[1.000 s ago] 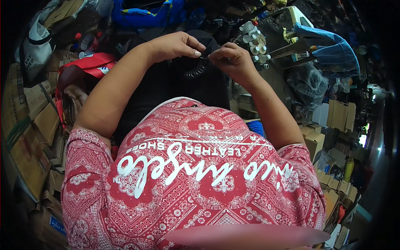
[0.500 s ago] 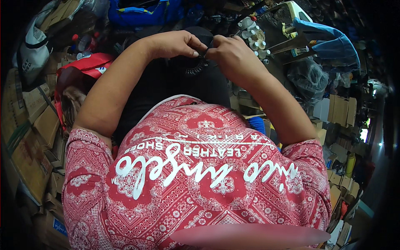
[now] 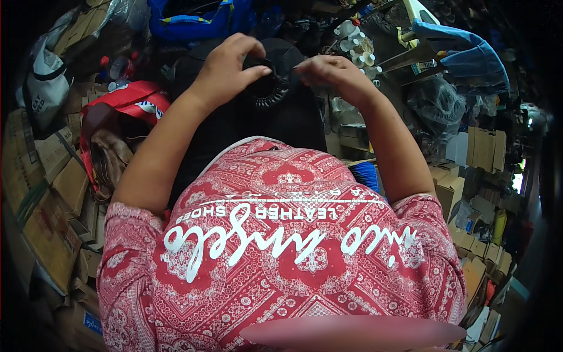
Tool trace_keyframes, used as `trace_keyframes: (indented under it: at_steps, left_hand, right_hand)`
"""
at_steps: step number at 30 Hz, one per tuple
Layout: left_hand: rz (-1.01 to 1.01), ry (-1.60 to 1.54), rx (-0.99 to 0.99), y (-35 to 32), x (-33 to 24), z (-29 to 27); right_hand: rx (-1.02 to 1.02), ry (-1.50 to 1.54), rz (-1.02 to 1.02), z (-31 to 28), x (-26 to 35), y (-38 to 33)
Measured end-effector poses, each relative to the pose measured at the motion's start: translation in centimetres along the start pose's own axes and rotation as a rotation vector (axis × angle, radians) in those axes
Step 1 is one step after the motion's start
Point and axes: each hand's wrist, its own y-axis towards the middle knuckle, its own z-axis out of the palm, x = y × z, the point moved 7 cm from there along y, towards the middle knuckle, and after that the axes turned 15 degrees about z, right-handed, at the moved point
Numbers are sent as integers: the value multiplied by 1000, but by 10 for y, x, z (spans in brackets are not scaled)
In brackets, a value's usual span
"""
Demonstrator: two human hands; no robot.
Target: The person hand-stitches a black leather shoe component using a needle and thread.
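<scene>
A black piece with a pleated, ridged rim (image 3: 265, 101) rests over my dark-clad lap. My left hand (image 3: 227, 71) is at its left side, with thumb and bent forefinger closed on its dark edge. A short way to the right, my right hand (image 3: 335, 75) is in the air, apart from the piece. Its fingers are drawn together in a pinch and partly blurred; whatever is between the fingertips is too small to make out.
To the left are a red bag (image 3: 126, 94) and stacked cardboard (image 3: 50, 226). A blue bag (image 3: 199, 22) lies ahead. Several small bottles (image 3: 359, 50), a blue cloth (image 3: 478, 61) and a clear plastic bag (image 3: 438, 105) are on the right. Blue bristles (image 3: 366, 175) show beside my waist.
My hands have come apart from their meeting point over the black piece. The right hand has moved right and slightly down; the left hand has shifted a little left, its fingers more arched.
</scene>
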Motion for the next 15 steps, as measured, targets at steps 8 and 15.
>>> trace_keyframes:
  at_steps: [8,15]
  left_hand:
    - [11,6,29,-15,-4,11]
    - [-121,175,-173,-22,22,-26]
  right_hand:
    - [-396,-416,-349,13,-1,4]
    - [-273,1227,-141,-6,-6,18]
